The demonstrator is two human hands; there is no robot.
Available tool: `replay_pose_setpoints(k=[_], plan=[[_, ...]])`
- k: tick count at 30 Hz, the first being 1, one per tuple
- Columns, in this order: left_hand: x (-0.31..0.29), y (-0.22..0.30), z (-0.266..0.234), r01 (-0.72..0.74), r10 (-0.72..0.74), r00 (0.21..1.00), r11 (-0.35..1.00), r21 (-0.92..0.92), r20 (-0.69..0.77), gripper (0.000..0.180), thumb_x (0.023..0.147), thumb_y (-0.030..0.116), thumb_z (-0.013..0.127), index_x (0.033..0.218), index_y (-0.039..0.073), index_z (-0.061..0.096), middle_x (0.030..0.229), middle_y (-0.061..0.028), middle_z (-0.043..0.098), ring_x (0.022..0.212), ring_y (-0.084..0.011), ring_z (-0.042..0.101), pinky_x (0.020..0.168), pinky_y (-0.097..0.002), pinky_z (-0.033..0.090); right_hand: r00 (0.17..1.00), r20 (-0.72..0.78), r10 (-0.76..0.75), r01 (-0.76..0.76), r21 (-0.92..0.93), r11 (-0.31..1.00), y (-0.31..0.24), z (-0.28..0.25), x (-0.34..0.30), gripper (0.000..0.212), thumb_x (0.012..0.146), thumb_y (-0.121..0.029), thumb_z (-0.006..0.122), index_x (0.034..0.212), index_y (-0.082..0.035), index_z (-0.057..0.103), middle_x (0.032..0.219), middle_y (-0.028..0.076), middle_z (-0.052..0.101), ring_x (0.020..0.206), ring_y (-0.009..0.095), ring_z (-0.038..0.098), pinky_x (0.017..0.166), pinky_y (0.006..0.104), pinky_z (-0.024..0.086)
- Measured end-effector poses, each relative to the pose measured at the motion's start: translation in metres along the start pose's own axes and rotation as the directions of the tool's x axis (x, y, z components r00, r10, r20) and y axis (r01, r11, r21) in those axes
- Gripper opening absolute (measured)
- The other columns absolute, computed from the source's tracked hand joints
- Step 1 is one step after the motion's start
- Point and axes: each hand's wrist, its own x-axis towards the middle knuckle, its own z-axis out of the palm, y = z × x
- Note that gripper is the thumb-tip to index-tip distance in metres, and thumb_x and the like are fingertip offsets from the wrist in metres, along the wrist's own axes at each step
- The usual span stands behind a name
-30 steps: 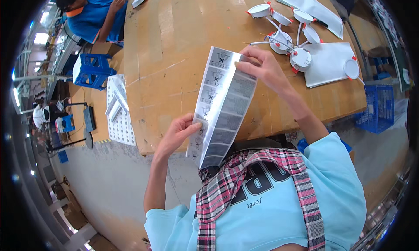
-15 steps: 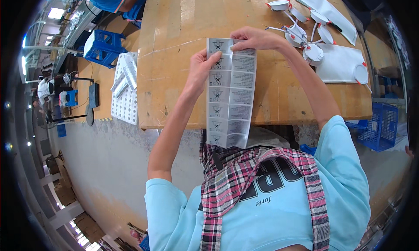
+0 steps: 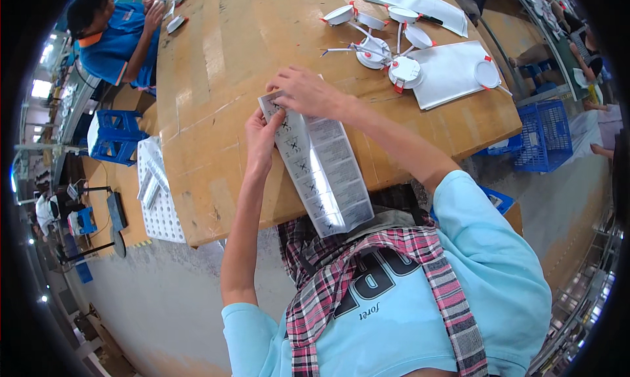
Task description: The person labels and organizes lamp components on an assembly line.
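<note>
A long sheet of silver-grey printed labels (image 3: 323, 170) hangs slanted from my hands, over the table's near edge, its lower end by my apron. My left hand (image 3: 262, 135) pinches the sheet's upper left edge, thumb on top. My right hand (image 3: 308, 96) lies across the top end with its fingers bent onto the same corner, close to the left thumb. Whether a single label sits between the right fingertips is hidden. Ahead to the right lies a cluster of round white lamps (image 3: 405, 72) with red clips and short cables.
White flat sheets (image 3: 446, 82) lie under the lamps, with a dark pen (image 3: 432, 19) on another white piece behind. A co-worker in blue (image 3: 121, 39) handles small white lamps at the table's far left. Blue stools (image 3: 118, 134) stand left; a blue crate (image 3: 543, 137) stands right.
The view has swung right. The label sheet has tilted, its top end moving left, and my right hand has come over its upper left corner beside my left hand.
</note>
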Motion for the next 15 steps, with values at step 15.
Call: replay_pose_setpoints(k=[15], plan=[[0.008,0.026,-0.003,-0.045,0.054,0.998,0.979,0.2,-0.04,0.029,0.096,0.013,0.055,0.117,-0.006,0.053,0.097,-0.0086,0.067,0.083,-0.0084,0.061,0.07,-0.0217,0.048,0.889,-0.404,0.217,-0.357,-0.314,0.88,0.02,-0.135,-0.083,0.025,0.079,-0.004,0.066,0.103,-0.006,0.061,0.101,0.009,0.06,0.091,0.027,0.058,0.075,0.0384,0.048]])
